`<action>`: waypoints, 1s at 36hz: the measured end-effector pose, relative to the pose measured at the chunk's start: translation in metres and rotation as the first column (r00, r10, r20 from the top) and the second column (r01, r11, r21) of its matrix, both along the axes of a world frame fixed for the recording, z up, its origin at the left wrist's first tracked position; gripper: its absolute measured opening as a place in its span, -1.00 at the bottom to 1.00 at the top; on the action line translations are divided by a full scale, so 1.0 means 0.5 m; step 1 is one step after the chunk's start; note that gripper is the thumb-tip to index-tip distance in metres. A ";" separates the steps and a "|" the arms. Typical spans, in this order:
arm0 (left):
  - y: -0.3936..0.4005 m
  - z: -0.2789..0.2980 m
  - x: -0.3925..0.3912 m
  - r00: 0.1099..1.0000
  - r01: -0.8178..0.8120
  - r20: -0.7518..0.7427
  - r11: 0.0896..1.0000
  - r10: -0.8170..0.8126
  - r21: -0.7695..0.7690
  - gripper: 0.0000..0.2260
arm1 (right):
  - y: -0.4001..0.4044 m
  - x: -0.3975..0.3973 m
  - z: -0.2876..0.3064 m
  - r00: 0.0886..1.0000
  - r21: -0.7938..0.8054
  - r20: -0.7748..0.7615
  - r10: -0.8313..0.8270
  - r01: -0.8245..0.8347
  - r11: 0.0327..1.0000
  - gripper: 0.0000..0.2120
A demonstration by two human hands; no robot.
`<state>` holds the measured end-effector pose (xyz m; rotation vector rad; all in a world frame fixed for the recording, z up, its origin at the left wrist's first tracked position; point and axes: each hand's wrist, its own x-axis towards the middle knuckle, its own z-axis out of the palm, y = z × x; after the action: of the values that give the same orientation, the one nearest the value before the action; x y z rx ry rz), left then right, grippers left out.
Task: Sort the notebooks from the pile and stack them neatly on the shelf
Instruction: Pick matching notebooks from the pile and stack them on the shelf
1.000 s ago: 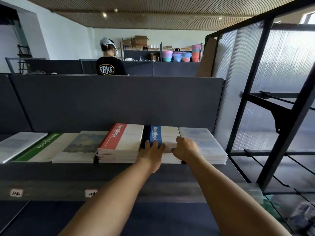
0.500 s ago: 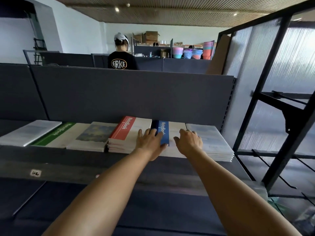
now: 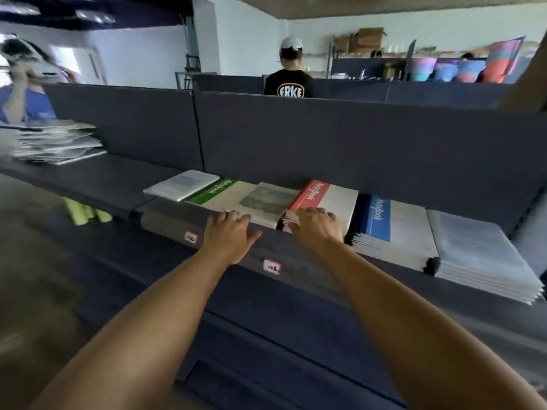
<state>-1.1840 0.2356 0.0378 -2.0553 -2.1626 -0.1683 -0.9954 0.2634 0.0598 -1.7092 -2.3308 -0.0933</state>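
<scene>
Several notebook stacks lie side by side on a dark shelf [image 3: 296, 261]. From the left: a pale notebook [image 3: 182, 184], a green-spined stack [image 3: 216, 192], a painting-cover stack [image 3: 266, 202], a red-spined stack [image 3: 328, 196], a blue-spined stack [image 3: 390, 232] and a pale blue stack [image 3: 479, 255]. My left hand [image 3: 228, 235] rests on the shelf's front edge, fingertips at the painting-cover stack. My right hand [image 3: 315, 229] presses on the near end of the red-spined stack, fingers slightly bent. A loose pile of notebooks [image 3: 56, 143] sits on the shelf far left.
A dark back panel [image 3: 355, 143] rises behind the stacks. Price labels [image 3: 271, 266] are stuck on the shelf front. One person in a black shirt [image 3: 288, 84] stands behind the panel; another in blue [image 3: 23, 93] is at the far left. Green objects [image 3: 85, 213] lie below the shelf.
Both hands have moved left, from the blue-spined stack to the red-spined and painting-cover stacks. The view has swung left, bringing the loose pile into sight.
</scene>
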 end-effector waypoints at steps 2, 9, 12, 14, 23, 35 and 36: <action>-0.018 -0.004 -0.055 0.999 -0.045 -0.006 0.999 0.045 -0.006 -0.47 | -0.003 -0.052 -0.001 1.000 -0.021 -0.012 0.026 -0.026 0.999 -0.65; -0.069 -0.005 -0.256 0.986 -0.169 -0.010 0.985 0.169 -0.027 -0.48 | -0.002 -0.248 -0.008 0.989 -0.095 0.054 0.141 -0.135 0.986 -0.60; -0.088 -0.007 -0.344 0.975 -0.222 -0.024 0.974 0.221 -0.036 -0.47 | -0.003 -0.338 -0.012 0.982 -0.147 0.081 0.171 -0.158 0.976 -0.59; -0.100 -0.011 -0.404 0.969 -0.249 -0.021 0.968 0.248 -0.043 -0.47 | -0.007 -0.400 -0.015 0.979 -0.176 0.071 0.191 -0.176 0.968 -0.61; -0.128 -0.037 -0.637 0.948 -0.317 -0.021 0.941 0.316 -0.116 -0.45 | -0.008 -0.643 -0.041 0.956 -0.242 0.120 0.267 -0.233 0.942 -0.52; -0.057 -0.071 -0.842 0.923 -0.384 -0.025 0.913 0.384 -0.138 -0.44 | 0.109 -0.857 -0.056 0.926 -0.251 0.140 0.352 -0.310 0.917 -0.46; -0.045 -0.071 -0.856 0.920 -0.392 -0.033 0.910 0.391 -0.133 -0.44 | 0.126 -0.871 -0.056 0.925 -0.244 0.141 0.353 -0.313 0.918 -0.45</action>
<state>-1.6119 0.2130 0.0026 -1.6263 -2.5906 0.0366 -1.4311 0.3264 0.0320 -1.4102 -2.8288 0.0751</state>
